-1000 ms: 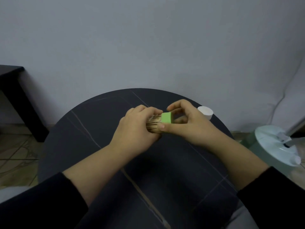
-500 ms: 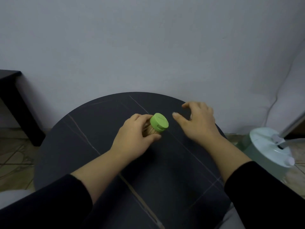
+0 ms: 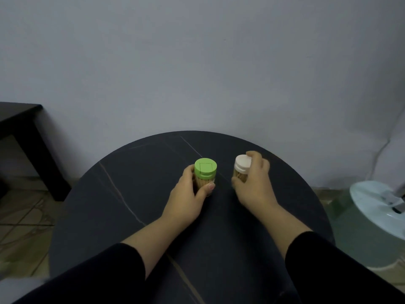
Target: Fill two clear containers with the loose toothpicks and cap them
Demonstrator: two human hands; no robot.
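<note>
two capped toothpick containers upright on the round dark table (image 3: pixel 131 205). left hand (image 3: pixel 186 198) grasps the green-capped container (image 3: pixel 205 175), thumb across its front; right hand (image 3: pixel 254 183) grasps the white-capped container (image 3: pixel 241 168), fingers wrapped behind it.

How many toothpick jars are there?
2. The green-capped toothpick container stands on the dark round table, gripped by the left hand. The white-capped toothpick container is to its right, gripped by the right hand. None seems hidden.
</note>
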